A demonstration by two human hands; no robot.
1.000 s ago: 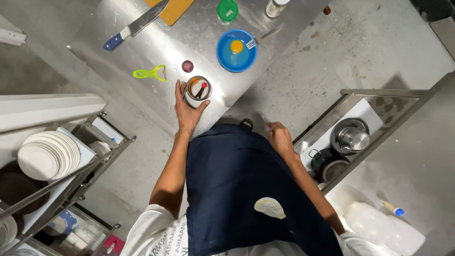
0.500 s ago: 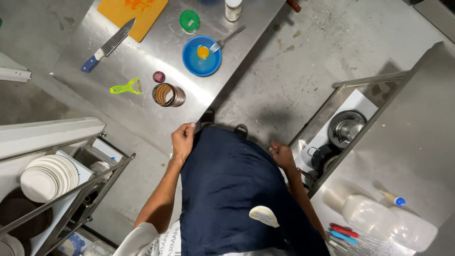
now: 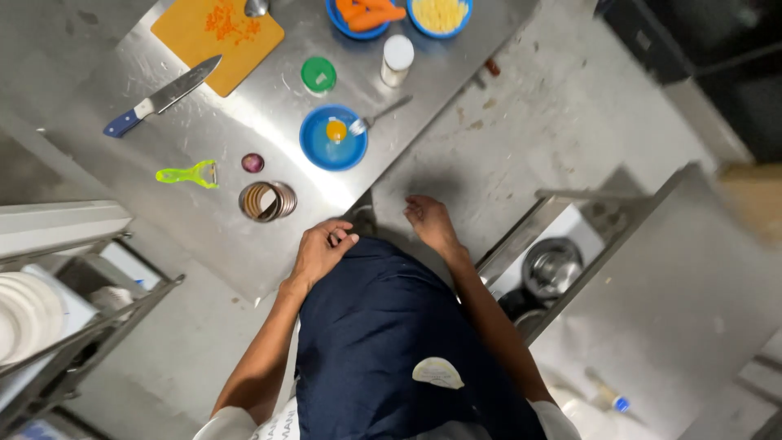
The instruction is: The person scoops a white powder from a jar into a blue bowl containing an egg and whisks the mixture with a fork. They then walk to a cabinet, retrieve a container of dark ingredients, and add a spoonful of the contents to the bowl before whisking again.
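Tin: small round metal tin [image 3: 266, 201] stands open on the steel table [image 3: 204, 236], near its front edge; brown inside; nothing touches it
Left hand: left hand [image 3: 320, 251] rests at the table edge, against the top of the dark blue apron [image 3: 383, 334]; fingers loosely curled, holding nothing; just right of the tin, apart from it
Right hand: right hand [image 3: 429, 222] hangs over the grey floor, beside the table edge; fingers slack and empty
Close by: small purple lid [image 3: 252, 163] just behind the tin; lime-green peeler [image 3: 189, 174] to its left; blue bowl [image 3: 332, 138] with an egg yolk and a fork behind and to the right
Farther: blue-handled knife [image 3: 161, 99]; orange cutting board [image 3: 217, 37]; green lid [image 3: 318, 75]; white shaker [image 3: 397, 59]
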